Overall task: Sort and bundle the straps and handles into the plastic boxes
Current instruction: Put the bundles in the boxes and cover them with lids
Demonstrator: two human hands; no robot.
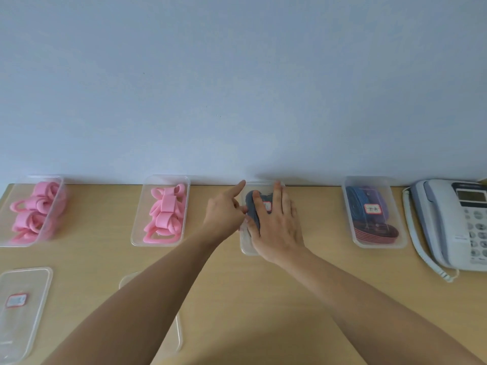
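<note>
Four clear plastic boxes stand in a row against the wall. The far-left box (56, 206) and the second box (137, 233) hold pink foam handles (164, 216). The third box (246, 247) holds dark grey straps (253, 206) under a labelled lid. My right hand (276, 222) lies flat on that lid with straight fingers. My left hand (226, 212) touches the box's left edge, index finger stretched toward the back corner. The fourth box (374, 243), lidded and labelled, holds blue, purple and red straps.
Two loose clear lids lie near the front: one with a red-framed label (21, 306) at the left, another (174, 335) partly under my left forearm. A white desk phone (453, 222) with a coiled cord sits at the right edge. The wall runs right behind the boxes.
</note>
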